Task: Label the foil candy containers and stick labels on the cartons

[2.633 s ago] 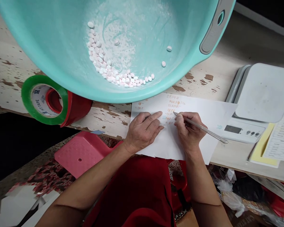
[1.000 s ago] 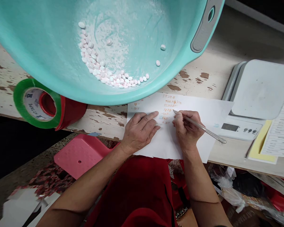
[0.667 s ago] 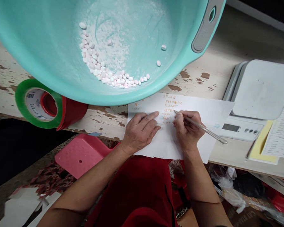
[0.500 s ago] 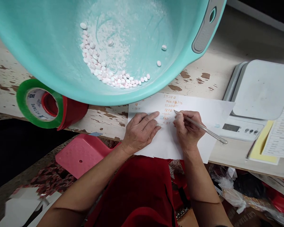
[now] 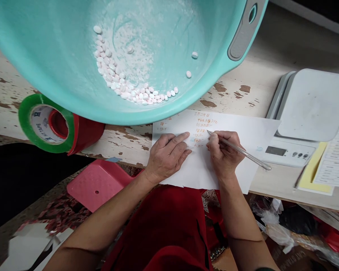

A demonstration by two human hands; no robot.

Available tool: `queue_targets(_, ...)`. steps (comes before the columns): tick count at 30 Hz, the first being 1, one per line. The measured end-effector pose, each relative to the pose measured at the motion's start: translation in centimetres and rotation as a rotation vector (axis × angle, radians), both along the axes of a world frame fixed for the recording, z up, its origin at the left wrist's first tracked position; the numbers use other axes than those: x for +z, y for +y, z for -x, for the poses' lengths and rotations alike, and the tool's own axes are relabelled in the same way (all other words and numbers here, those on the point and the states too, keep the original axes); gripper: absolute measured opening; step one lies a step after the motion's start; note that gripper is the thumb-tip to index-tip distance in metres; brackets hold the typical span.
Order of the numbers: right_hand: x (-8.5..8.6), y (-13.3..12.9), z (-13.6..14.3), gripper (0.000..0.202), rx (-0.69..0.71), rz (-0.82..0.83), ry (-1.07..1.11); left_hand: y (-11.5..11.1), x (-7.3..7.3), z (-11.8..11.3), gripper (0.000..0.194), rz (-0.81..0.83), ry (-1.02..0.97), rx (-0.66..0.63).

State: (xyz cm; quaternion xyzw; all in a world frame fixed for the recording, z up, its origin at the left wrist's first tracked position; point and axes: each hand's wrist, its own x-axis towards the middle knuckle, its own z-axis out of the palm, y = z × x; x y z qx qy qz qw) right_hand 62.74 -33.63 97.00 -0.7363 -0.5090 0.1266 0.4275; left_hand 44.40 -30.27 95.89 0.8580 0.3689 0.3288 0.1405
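Note:
My right hand [image 5: 225, 152] is closed round a clear-barrelled pen [image 5: 244, 152], its tip against a white sheet of paper [image 5: 197, 171]. Lines of orange handwriting run down the sheet, and the pen tip is at the end of one of them. My left hand [image 5: 169, 155] lies flat on the paper to the left of the writing, fingers stretched out and nothing in it. Just beyond the paper stands a large turquoise basin [image 5: 211, 81]. White powder and many pale pink tablets [image 5: 130, 92] lie inside it, mostly in a curved band.
Left of the basin are a roll of green tape [image 5: 25, 124] and a red roll [image 5: 87, 133]. A white scale [image 5: 313, 105] stands at the right beside printed sheets [image 5: 335, 162]. Below the worn wooden table [image 5: 234, 94] is a pink stool [image 5: 98, 184].
My hands keep almost the same place on the paper, the pen still in my right hand. A short orange stroke appears added near the pen tip. The view has shifted slightly.

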Motion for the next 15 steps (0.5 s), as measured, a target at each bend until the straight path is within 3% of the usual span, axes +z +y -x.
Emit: queue_targets(15, 0.33, 0.14, -0.11, 0.006, 0.056, -0.034, -0.065, 0.02, 0.14, -0.08, 0.009, -0.009, 0.004, 0.006)
